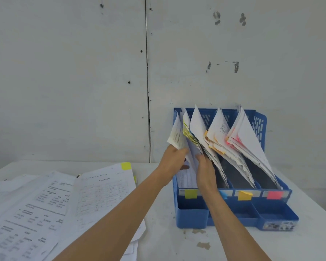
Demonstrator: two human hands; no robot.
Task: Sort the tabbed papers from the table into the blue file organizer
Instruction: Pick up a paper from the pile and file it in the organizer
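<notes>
While hands (191,162) grip papers (179,136), organizer (233,217) adjoins.

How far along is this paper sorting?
Well underway: the blue file organizer already holds tabbed stacks in its slots. Both hands, left hand and right hand, are working papers into the yellow-labelled slot. A spread of loose papers waits on the table.

Both bare forearms reach forward, nearly parallel; the left hand (174,157) pinches closed, thumb against fingers (182,152), while the right hand (205,169) lies beside it, fingers curled downward.
</notes>
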